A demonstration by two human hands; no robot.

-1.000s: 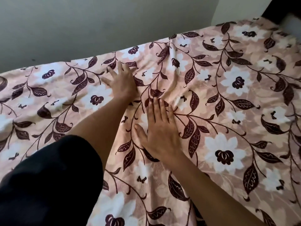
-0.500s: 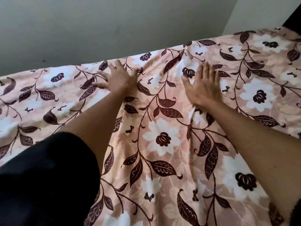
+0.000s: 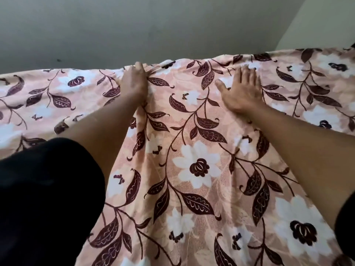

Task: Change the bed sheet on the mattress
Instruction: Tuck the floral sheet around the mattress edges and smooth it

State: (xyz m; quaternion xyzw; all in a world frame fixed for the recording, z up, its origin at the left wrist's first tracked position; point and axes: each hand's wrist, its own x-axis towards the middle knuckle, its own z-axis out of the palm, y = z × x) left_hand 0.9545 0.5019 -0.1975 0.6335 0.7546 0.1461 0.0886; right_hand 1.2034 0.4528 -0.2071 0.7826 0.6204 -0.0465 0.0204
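A pink bed sheet (image 3: 192, 135) printed with white flowers and dark maroon leaves covers the whole mattress. My left hand (image 3: 133, 82) reaches the far edge by the wall; its fingers curl over the sheet's edge, where the cloth bunches into small folds. My right hand (image 3: 241, 91) lies flat on the sheet a little nearer, fingers spread, palm down. Both forearms stretch across the bed. The mattress itself is hidden under the sheet.
A grey wall (image 3: 153, 29) runs right along the far side of the bed. A lighter wall section (image 3: 322, 22) stands at the upper right. My black sleeve (image 3: 44, 198) fills the lower left corner.
Both hands have slid away from me toward the wall. The right hand moved from the bed's middle to near the far edge, and the left hand's fingers now curl over that edge.
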